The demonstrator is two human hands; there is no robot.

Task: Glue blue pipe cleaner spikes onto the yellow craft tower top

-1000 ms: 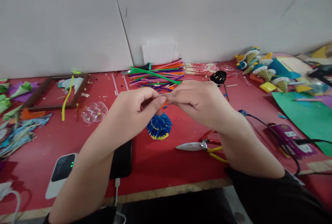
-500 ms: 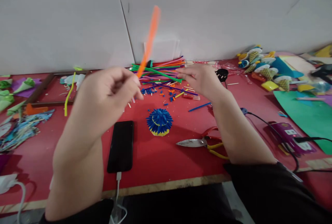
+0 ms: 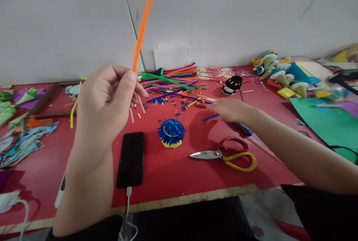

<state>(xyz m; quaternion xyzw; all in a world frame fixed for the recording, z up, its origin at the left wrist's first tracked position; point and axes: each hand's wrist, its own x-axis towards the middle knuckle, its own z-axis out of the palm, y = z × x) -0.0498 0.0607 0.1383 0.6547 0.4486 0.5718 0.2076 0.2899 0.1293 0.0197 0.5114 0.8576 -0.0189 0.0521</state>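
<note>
Between the thumb and fingers of my left hand [image 3: 112, 92] is an orange pipe cleaner [image 3: 143, 30], pointing upward. My right hand [image 3: 228, 108] is low over the red table, its fingertips mostly out of sight. Near those fingers lies a short blue stick [image 3: 211, 117]. A dark blue object [image 3: 242, 129], partly covered by my right arm, is just below that hand; I cannot tell whether I grip it. Between my hands stands a small piece of blue spiky layers on a yellow base [image 3: 171, 133]. Red-and-yellow-handled scissors [image 3: 239, 154] lie to its right.
A phone [image 3: 130, 160] on a cable lies at front left. Coloured pipe cleaners [image 3: 170, 77] are heaped by the wall, with blue and orange clippings in front. A black-and-white item [image 3: 232, 85] stands behind my right hand. Green sheets [image 3: 321, 121] and small cone-shaped crafts [image 3: 283, 75] are at right.
My right hand has come down and nearer to the table, uncovering the scissors handles and the black-and-white item. My left hand still holds the orange pipe cleaner, now slightly higher and further left.
</note>
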